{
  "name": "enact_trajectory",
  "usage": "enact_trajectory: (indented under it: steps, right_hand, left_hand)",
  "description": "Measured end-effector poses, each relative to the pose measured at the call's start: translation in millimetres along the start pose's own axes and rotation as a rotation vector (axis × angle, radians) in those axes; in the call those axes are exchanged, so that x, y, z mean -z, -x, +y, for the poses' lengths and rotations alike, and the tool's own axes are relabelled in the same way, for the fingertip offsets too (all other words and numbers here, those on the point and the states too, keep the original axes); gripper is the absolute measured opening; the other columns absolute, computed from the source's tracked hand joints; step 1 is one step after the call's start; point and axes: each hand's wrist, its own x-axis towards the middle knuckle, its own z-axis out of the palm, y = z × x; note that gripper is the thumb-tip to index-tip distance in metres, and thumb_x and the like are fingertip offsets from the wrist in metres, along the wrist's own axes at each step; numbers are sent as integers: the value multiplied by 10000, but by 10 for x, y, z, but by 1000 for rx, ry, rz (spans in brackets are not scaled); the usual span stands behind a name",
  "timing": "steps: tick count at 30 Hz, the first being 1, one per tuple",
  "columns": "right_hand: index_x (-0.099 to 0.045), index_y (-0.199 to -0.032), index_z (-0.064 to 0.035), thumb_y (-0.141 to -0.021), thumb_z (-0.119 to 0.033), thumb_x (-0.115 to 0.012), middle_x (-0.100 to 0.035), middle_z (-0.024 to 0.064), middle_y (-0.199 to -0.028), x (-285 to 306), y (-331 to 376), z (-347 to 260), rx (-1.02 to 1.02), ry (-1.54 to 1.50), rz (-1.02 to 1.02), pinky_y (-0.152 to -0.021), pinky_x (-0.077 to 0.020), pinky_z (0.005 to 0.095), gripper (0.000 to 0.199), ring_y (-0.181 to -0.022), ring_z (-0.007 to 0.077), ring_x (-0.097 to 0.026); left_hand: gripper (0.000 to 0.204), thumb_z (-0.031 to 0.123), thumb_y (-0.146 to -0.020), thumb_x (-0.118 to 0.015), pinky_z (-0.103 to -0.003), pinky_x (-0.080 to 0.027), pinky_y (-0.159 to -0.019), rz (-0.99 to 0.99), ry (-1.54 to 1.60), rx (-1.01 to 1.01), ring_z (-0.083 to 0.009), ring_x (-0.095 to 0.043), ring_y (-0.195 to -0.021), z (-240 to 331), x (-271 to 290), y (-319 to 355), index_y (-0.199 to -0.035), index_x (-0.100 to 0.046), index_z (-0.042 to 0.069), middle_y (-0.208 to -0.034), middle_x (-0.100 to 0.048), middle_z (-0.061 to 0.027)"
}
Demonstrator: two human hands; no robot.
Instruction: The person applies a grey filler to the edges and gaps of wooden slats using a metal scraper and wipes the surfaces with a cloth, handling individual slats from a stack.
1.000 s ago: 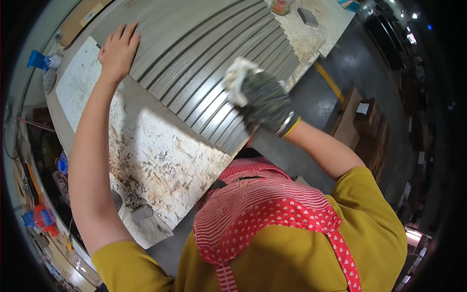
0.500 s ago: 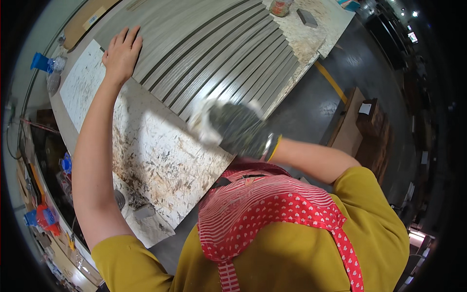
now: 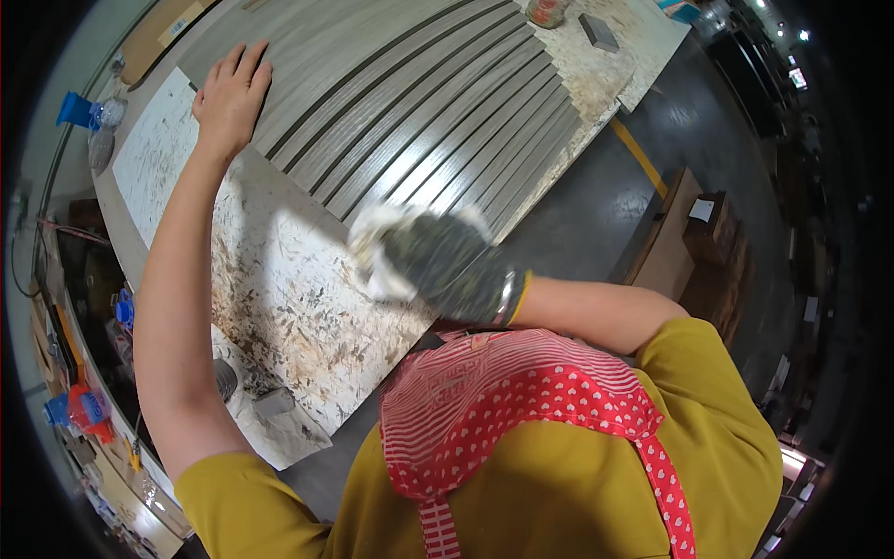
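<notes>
My bare left hand (image 3: 230,98) lies flat on the left end of a grey wood-grain panel (image 3: 317,56), its fingers stretched out and a little apart. Dark parallel grooves run across the panel, with a bright glare near its lower edge. Covered by a dark patterned glove, my right hand (image 3: 447,265) is closed on a white cloth (image 3: 374,250) at the panel's near edge. Motion blurs the cloth slightly, and the glove hides the fingertips beneath.
The panel rests on a paint-stained white board (image 3: 289,307). A jar (image 3: 547,11) and a grey block (image 3: 598,33) stand at the far right. Blue cups (image 3: 79,112) are at the left. A crumpled white sheet (image 3: 279,433) lies near the front edge. Boxes (image 3: 712,224) stand on the floor at right.
My right hand has shifted slightly left with the white cloth, along the panel's near edge. My left hand stays in nearly the same spot on the panel.
</notes>
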Motion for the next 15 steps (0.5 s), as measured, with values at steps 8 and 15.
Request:
enact_trajectory:
  steps: [8,15]
  right_hand:
    - [-591,-1142,-53,-875,-125,-617,-658,43,-882,-364,266,-484,-410,1152,531,-647,-529,248,278,-759,141,-641]
    - [-526,-1266,-85,-832,-452,-602,-583,117,-1184,-375,322,107,-115,2027,-105,-940,-434,441,574,-1121,321,-548]
  left_hand:
    - [460,448,-938,-377,-543,-234,-1059,20,-13,11,-278,-343,-1338,-31,18,51,-1365,-457,298,-1454,-396,-48]
    - [458,442,-947,-382,-548,-236,-1053,29,-17,9,-270,-342,-1340,-44,-20,58,-1370,-457,286,-1455,-394,-38]
